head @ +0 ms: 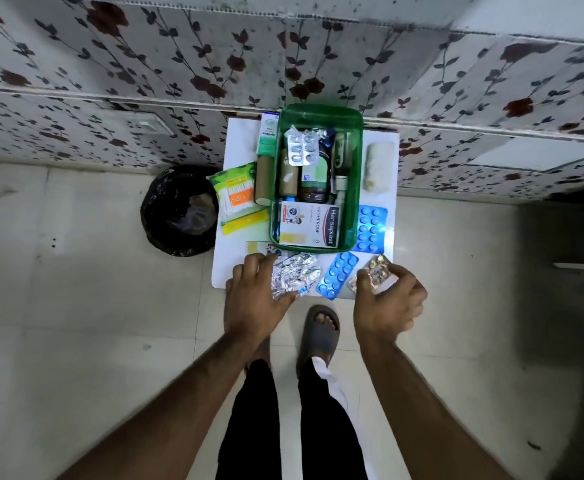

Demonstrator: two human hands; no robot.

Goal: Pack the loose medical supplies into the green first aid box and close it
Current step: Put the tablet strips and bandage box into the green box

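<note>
Box: the green first aid box stands open at the far middle of your white table, up against the flowered wall.
Box contents: a Hansaplast carton lies flat at the near end; behind it a silver blister strip, a brown bottle and a tan roll. Further items along the right inner wall are too crowded to identify.
Left of box: a white-green carton, a cardboard tube and a green-yellow cotton bud pack, all on the table just beside the box.
Right of box: a white gauze roll lies apart from it; a blue blister pack lies close beside the box's near right corner.
Near edge: a crumpled foil strip, a second blue blister strip, and a small printed packet partly under your left fingers.
Left hand: your left hand is pressed down, fingers closed around the left edge of the crumpled foil strip.
Right hand: your right hand pinches a gold-toned tablet strip between thumb and fingers at the table's near right corner.
Floor: a black-lined bin stands left of the table; your sandalled foot is below the table edge.
</note>
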